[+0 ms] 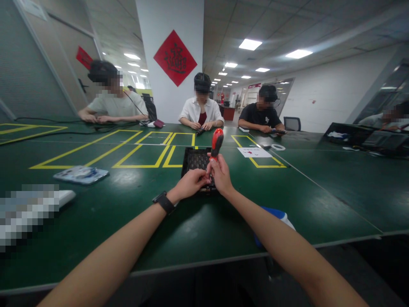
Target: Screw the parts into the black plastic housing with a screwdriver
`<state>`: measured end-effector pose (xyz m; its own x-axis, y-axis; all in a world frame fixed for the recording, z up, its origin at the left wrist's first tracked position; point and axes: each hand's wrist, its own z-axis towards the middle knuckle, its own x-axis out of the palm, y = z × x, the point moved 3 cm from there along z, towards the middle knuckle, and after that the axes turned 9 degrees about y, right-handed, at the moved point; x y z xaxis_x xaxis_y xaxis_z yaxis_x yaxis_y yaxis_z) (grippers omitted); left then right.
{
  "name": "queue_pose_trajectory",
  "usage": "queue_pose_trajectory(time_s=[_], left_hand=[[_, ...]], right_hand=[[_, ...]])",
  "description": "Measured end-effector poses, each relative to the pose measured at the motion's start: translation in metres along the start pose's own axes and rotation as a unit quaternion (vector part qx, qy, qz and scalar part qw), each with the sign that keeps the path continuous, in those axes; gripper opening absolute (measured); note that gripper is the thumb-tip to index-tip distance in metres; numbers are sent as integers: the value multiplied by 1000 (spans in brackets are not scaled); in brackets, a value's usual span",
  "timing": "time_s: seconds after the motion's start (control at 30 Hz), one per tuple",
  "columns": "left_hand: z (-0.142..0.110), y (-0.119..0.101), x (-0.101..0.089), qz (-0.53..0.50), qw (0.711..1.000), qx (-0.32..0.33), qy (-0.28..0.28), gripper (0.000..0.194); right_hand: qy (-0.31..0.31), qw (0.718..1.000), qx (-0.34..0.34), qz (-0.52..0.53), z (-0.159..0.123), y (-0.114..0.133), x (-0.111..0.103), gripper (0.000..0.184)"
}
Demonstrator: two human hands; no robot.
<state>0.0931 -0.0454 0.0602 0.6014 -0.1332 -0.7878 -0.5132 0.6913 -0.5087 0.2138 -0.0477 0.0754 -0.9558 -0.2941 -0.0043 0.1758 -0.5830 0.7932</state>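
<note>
A screwdriver (217, 141) with a red and black handle stands nearly upright, handle on top, in my right hand (221, 174). The fingers wrap round its lower part, and its tip is hidden. My left hand (191, 184), with a dark watch (164, 202) on the wrist, is closed in a pinch close to the right fingers. What the left fingertips hold, if anything, is too small to make out. Both hands are over a shallow black tray-like case (185, 165) with a patterned floor, lying on the green table (134, 221). My fingers cover its front part.
A pale flat packet (81, 174) lies left, with a blurred white object (35, 211) nearer. A blue and white item (275, 213) sits beside my right forearm. Beyond are yellow tape outlines (137, 158), a paper sheet (254, 152) and a tape roll (277, 147). Several people sit across the table.
</note>
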Motion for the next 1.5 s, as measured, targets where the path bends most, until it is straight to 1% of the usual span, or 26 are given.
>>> queue_pose_trajectory(time_s=[0.13,0.27,0.4,0.6,0.7,0.77,0.87,0.97,1.07,1.2,1.33,1.43,1.5], left_hand=[[0,-3,0,0,1000,20,10,16],[0,1,1,30,999,-3,-19,21],[1,6,3,31,999,-21,-20,27],[-1,1,3,-19,1000,1,9,18],[-1,-3,2,-31,999,3,14,16],[-2,-5,0,-13,1000,-10,-4,16],[-2,-5,-1,30,999,-32,-32,23],[-1,-3,0,43,998,-36,-20,24],[-1,-1,1,40,999,-31,-10,19],[-1,-1,2,23,1000,-3,3,13],[0,-1,3,-5,1000,17,14,11],[0,-2,3,1,999,25,20,10],[0,-2,2,15,1000,19,13,12]], right_hand=[[13,1000,18,19,1,-6,0,29],[9,999,11,32,1,-5,1,27],[1,999,12,35,2,-2,0,24],[-6,998,38,45,2,-4,-2,28],[-1,998,36,45,3,-4,-2,30],[1,999,26,42,2,-2,-1,32],[-1,999,21,35,2,2,0,32],[0,999,23,27,2,3,1,33],[7,999,19,30,2,2,0,32],[15,999,30,37,3,-2,0,34],[31,999,36,24,2,-4,1,39],[32,999,25,16,1,-2,2,38],[28,999,15,16,0,0,2,36]])
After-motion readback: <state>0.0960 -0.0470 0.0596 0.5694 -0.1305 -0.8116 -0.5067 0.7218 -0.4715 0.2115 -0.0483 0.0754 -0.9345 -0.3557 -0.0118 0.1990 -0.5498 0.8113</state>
